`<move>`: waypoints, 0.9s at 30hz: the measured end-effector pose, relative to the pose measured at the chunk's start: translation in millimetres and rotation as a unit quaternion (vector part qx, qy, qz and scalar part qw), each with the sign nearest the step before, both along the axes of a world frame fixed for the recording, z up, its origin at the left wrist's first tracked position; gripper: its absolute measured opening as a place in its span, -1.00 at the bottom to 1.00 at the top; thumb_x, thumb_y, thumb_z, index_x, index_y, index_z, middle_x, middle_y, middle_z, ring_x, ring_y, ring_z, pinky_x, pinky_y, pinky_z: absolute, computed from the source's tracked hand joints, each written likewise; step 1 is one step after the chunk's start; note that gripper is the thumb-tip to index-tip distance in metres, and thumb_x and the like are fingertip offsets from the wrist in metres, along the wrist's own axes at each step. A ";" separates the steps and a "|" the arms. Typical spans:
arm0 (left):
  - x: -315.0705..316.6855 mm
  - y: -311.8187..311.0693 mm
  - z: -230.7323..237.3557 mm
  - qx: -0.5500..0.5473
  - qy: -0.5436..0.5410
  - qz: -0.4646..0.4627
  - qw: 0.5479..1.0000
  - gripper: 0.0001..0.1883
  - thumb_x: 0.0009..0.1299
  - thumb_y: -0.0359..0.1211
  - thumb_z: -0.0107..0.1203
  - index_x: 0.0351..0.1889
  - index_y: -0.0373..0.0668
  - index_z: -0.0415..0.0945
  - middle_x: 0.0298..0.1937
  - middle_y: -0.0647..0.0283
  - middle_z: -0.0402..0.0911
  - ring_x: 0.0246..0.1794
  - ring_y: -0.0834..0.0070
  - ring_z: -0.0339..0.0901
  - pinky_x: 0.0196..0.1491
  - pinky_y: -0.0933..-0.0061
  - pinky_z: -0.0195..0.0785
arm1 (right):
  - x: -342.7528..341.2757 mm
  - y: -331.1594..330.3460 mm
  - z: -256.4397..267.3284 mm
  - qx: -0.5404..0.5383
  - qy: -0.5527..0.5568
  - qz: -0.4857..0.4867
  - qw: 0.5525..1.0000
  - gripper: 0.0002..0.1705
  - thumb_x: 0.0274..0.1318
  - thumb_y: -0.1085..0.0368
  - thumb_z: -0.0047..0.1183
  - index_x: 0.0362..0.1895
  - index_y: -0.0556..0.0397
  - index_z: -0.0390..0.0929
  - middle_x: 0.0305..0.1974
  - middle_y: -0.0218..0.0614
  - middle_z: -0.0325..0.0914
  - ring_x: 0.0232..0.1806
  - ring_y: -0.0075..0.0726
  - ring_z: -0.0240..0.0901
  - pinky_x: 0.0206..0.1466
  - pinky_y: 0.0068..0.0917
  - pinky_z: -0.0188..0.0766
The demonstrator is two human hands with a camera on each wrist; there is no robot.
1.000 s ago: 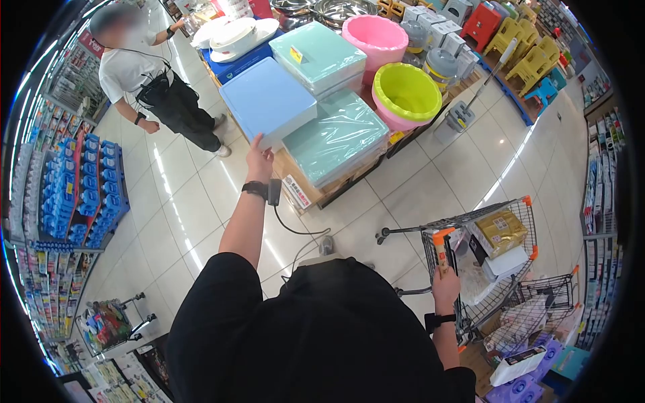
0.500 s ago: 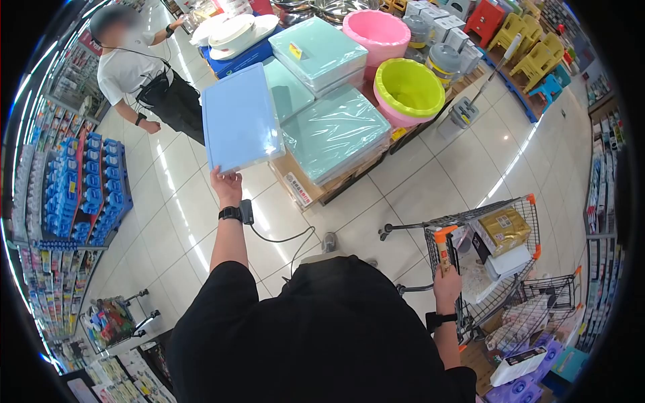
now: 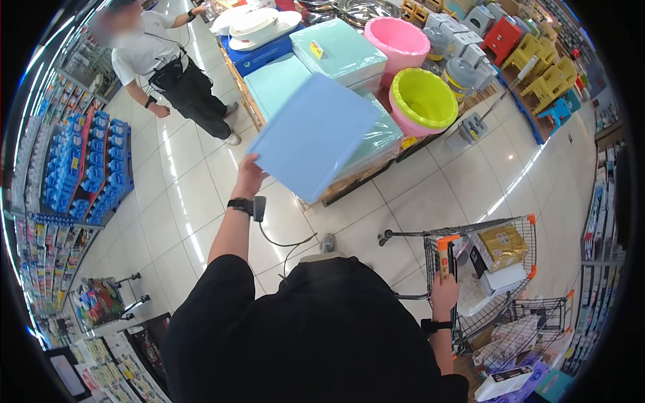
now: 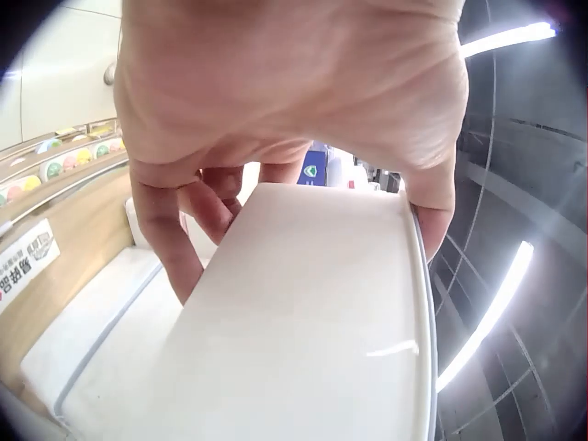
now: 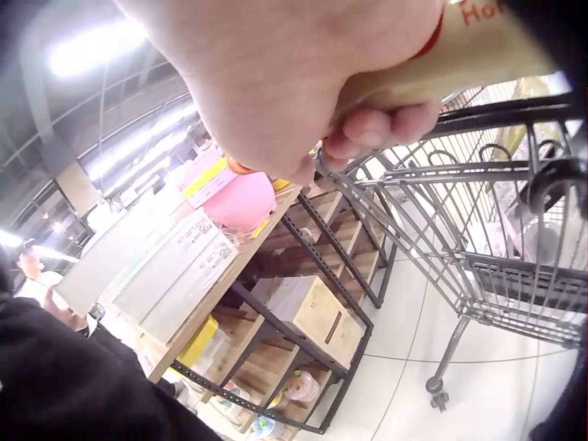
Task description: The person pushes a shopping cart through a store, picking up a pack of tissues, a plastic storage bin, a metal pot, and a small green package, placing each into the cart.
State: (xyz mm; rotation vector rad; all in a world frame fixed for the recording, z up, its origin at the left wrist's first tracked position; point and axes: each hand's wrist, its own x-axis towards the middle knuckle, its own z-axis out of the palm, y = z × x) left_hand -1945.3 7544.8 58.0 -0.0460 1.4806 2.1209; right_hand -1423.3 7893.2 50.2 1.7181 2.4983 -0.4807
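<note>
A flat box with a blue lid is tilted above the front of the display table, over wrapped green-lidded boxes. My left hand grips its near left corner; in the left wrist view the thumb is on the lid side and the fingers curl against the white side. My right hand is wrapped round the orange-ended handle of a shopping cart; the right wrist view shows the fingers curled under the pale handle.
Pink and lime tubs stand right of the boxes, with a mop bucket on the floor beyond. A person in white stands at the left, near stacked blue bottles. A cable hangs from my left wrist.
The blue-lidded box has come off the stack, swung left, then moved right and turned in my left hand, uncovering a green lid. My right hand stays on the cart handle.
</note>
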 end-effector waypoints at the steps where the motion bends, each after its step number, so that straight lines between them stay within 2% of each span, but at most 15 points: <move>1: -3.0 8.0 -4.5 0.002 0.002 0.005 1.000 -0.24 0.24 0.02 0.16 0.39 -0.08 0.34 0.26 0.20 0.54 0.25 0.25 0.45 0.27 -0.07 0.26 | 0.2 -0.1 0.1 0.000 0.005 0.002 1.000 -0.55 0.26 -0.04 0.12 -0.33 0.14 0.56 -0.41 0.08 0.62 -0.29 0.32 0.59 -0.21 0.10 0.47; 3: -12.9 23.4 -16.4 -0.039 -0.039 -0.057 0.997 -0.27 0.23 0.02 0.18 0.34 -0.11 0.39 0.18 0.18 0.56 0.20 0.26 0.47 0.26 -0.02 0.28 | -3.5 0.3 3.4 0.001 0.011 0.007 1.000 -0.55 0.27 -0.05 0.11 -0.33 0.14 0.56 -0.41 0.08 0.62 -0.29 0.32 0.59 -0.20 0.10 0.46; 5: -15.3 45.9 -9.5 -0.053 -0.045 -0.071 0.995 -0.31 0.25 0.01 0.18 0.29 -0.12 0.42 0.13 0.18 0.57 0.17 0.28 0.48 0.25 0.01 0.30 | -6.8 -0.7 9.4 -0.010 -0.016 -0.016 1.000 -0.58 0.24 -0.04 0.11 -0.23 0.09 0.61 -0.36 0.09 0.65 -0.24 0.31 0.62 -0.15 0.08 0.52; 9: -20.2 86.9 9.5 -0.092 -0.047 -0.107 0.989 -0.46 0.30 -0.03 0.20 0.15 -0.14 0.50 0.02 0.20 0.61 0.10 0.35 0.49 0.24 0.09 0.32 | -4.4 0.8 5.2 -0.004 -0.018 -0.008 1.000 -0.59 0.25 -0.05 0.11 -0.23 0.08 0.61 -0.35 0.09 0.66 -0.23 0.31 0.62 -0.14 0.08 0.52; 12: -39.2 107.0 -0.8 -0.091 -0.044 -0.130 0.986 -0.53 0.31 -0.07 0.21 0.09 -0.11 0.51 -0.06 0.23 0.63 0.04 0.40 0.50 0.18 0.15 0.34 | -4.6 0.8 7.6 -0.012 -0.026 -0.017 0.999 -0.59 0.25 -0.04 0.11 -0.22 0.07 0.61 -0.34 0.09 0.66 -0.23 0.31 0.62 -0.14 0.08 0.53; 15: -52.6 119.5 -7.0 -0.106 -0.038 -0.131 0.985 -0.54 0.30 -0.06 0.22 0.06 -0.09 0.52 -0.13 0.25 0.64 -0.03 0.43 0.51 0.13 0.21 0.34 | -2.9 0.4 5.6 -0.008 -0.025 -0.020 0.999 -0.59 0.26 -0.04 0.10 -0.22 0.07 0.61 -0.34 0.08 0.66 -0.22 0.31 0.62 -0.15 0.08 0.53; 18: -46.1 129.4 11.0 -0.108 -0.042 -0.107 0.987 -0.55 0.29 -0.06 0.23 0.04 -0.08 0.52 -0.15 0.26 0.63 -0.08 0.45 0.50 0.11 0.27 0.32 | -2.7 -0.9 4.7 -0.005 -0.027 -0.025 0.999 -0.58 0.26 -0.05 0.10 -0.21 0.07 0.62 -0.34 0.08 0.67 -0.22 0.31 0.62 -0.15 0.08 0.53; 19: -46.1 127.8 11.1 -0.107 -0.039 -0.109 0.987 -0.55 0.29 -0.06 0.23 0.04 -0.08 0.52 -0.15 0.26 0.63 -0.08 0.45 0.50 0.11 0.27 0.32 | -0.7 -1.5 2.9 0.002 -0.013 -0.020 1.000 -0.57 0.26 -0.05 0.11 -0.27 0.10 0.59 -0.37 0.09 0.65 -0.26 0.32 0.61 -0.18 0.10 0.51; 21: -47.4 114.3 7.8 -0.099 -0.031 -0.116 0.988 -0.46 0.28 -0.04 0.22 0.15 -0.12 0.50 0.01 0.21 0.64 0.06 0.38 0.51 0.16 0.27 0.30 | 1.5 -2.5 -0.1 0.011 0.006 -0.017 1.000 -0.55 0.26 -0.06 0.12 -0.33 0.13 0.56 -0.40 0.10 0.62 -0.29 0.33 0.60 -0.21 0.11 0.48; 22: -45.5 104.2 5.8 -0.098 -0.027 -0.118 0.988 -0.46 0.28 -0.04 0.22 0.15 -0.12 0.50 0.01 0.21 0.64 0.06 0.38 0.51 0.16 0.27 0.30 | 2.3 -3.2 0.2 0.011 0.001 -0.019 1.000 -0.55 0.26 -0.06 0.12 -0.33 0.12 0.57 -0.40 0.10 0.63 -0.29 0.32 0.60 -0.21 0.11 0.49; 24: -37.8 77.7 0.6 -0.012 -0.025 -0.097 0.995 -0.30 0.31 0.03 0.16 0.33 -0.16 0.39 0.16 0.18 0.60 0.21 0.26 0.49 0.29 0.19 0.28 | 0.9 -3.7 1.6 0.011 0.002 -0.024 1.000 -0.56 0.26 -0.06 0.12 -0.32 0.11 0.57 -0.40 0.09 0.63 -0.28 0.31 0.60 -0.20 0.11 0.49; 27: -20.2 37.8 -12.6 0.081 -0.016 -0.020 0.996 -0.24 0.33 0.02 0.10 0.42 -0.20 0.30 0.31 0.13 0.51 0.33 0.18 0.42 0.38 0.07 0.23 | -0.6 -5.7 4.7 0.005 -0.016 -0.031 0.999 -0.57 0.26 -0.05 0.12 -0.31 0.09 0.58 -0.40 0.09 0.63 -0.28 0.31 0.61 -0.20 0.11 0.51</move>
